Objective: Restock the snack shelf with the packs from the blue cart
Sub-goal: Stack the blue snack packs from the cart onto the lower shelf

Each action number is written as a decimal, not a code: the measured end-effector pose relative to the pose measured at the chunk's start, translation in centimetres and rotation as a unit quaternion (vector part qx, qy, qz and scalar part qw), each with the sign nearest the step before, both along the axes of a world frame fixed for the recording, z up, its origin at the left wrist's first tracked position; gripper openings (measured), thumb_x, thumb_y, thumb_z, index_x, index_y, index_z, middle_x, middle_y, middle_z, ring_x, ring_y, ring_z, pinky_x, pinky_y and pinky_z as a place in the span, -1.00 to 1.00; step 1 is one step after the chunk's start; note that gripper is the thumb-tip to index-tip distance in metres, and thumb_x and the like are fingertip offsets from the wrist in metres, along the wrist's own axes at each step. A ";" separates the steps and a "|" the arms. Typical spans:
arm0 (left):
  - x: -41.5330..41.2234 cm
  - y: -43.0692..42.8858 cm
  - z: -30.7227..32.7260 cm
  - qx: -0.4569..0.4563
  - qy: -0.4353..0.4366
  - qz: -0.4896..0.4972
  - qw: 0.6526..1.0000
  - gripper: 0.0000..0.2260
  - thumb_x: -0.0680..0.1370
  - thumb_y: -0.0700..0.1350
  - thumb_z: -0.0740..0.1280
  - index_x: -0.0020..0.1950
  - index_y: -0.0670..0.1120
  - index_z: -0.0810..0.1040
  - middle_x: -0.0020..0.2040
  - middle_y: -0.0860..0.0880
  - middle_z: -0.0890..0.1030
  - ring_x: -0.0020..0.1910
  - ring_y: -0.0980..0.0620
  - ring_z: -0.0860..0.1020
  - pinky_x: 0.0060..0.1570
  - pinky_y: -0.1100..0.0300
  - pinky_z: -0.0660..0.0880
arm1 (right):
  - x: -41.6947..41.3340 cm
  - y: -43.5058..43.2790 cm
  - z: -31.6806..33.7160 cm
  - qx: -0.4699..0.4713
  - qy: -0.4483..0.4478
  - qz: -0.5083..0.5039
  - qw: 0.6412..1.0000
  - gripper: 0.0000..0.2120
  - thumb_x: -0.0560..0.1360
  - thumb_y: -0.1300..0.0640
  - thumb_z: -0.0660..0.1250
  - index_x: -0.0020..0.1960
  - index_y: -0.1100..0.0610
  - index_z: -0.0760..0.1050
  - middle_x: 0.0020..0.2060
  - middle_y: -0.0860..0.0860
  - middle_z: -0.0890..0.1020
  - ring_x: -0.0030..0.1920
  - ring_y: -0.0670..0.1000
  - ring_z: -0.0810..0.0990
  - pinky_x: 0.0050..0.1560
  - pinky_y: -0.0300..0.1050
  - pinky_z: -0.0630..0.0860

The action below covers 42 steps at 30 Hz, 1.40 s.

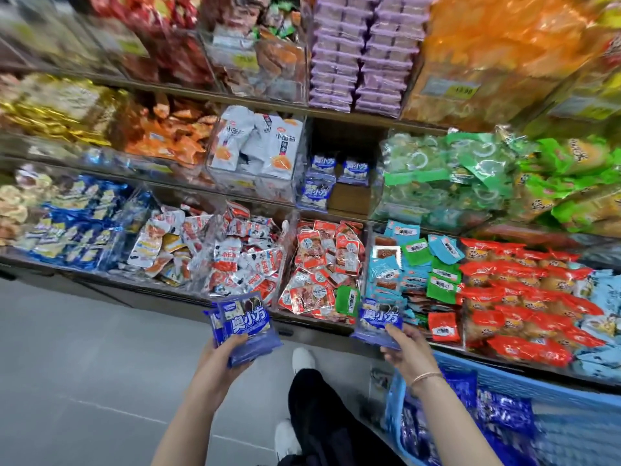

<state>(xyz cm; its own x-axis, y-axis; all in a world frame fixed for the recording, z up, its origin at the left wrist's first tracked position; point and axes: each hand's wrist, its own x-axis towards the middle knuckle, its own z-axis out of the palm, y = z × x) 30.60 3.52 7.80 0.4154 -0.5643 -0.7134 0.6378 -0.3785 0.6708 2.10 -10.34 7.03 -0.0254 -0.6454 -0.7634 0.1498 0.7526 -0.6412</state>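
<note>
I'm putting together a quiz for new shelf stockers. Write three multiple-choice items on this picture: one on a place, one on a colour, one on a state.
1. Where on the shelves lie the blue foil packs that match the held ones?
A. top shelf, among purple packs
B. middle shelf, between the white pouches and the green packs
C. bottom shelf, among red packs

2. What colour is the plastic cart at the person's right?
A. blue
B. red
C. grey

3. What is the right hand doing?
A. hanging empty
B. pinching one blue foil pack
C. pushing the cart

Key: 1 B, they show between those two; 2 A, its rim and mesh are blue; 3 B, thumb and fingers clamp the pack's lower edge.
</note>
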 end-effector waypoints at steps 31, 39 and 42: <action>5.9 -17.2 2.4 -0.026 -0.010 0.005 1.000 -0.60 0.52 -0.24 0.33 0.34 -0.28 0.41 -0.02 -0.20 0.63 -0.11 -0.12 0.59 -0.11 0.05 0.52 | 15.9 -25.5 -2.6 0.026 -0.183 -0.111 0.977 -0.48 0.55 0.29 0.25 0.46 0.11 0.22 0.41 0.16 0.30 0.38 0.11 0.36 0.29 -0.12 0.42; 6.6 -20.0 1.7 -0.009 0.013 -0.032 0.999 -0.61 0.47 -0.27 0.38 0.29 -0.22 0.44 -0.07 -0.15 0.68 -0.17 -0.06 0.66 -0.29 0.12 0.59 | 15.6 -25.4 -4.3 0.040 -0.084 -0.127 0.988 -0.53 0.54 0.18 0.29 0.32 0.45 0.30 0.06 0.35 0.57 0.10 0.21 0.57 0.08 -0.17 0.53; 6.8 -20.9 1.6 0.000 0.036 -0.044 0.998 -0.43 0.34 -0.26 0.46 0.33 -0.23 0.40 -0.02 -0.19 0.67 -0.13 -0.10 0.68 -0.21 0.06 0.62 | 15.5 -24.5 -4.2 0.037 -0.058 -0.140 0.988 -0.59 0.52 0.23 0.31 0.28 0.42 0.36 0.31 0.32 0.42 0.10 0.16 0.59 -0.31 -0.31 0.57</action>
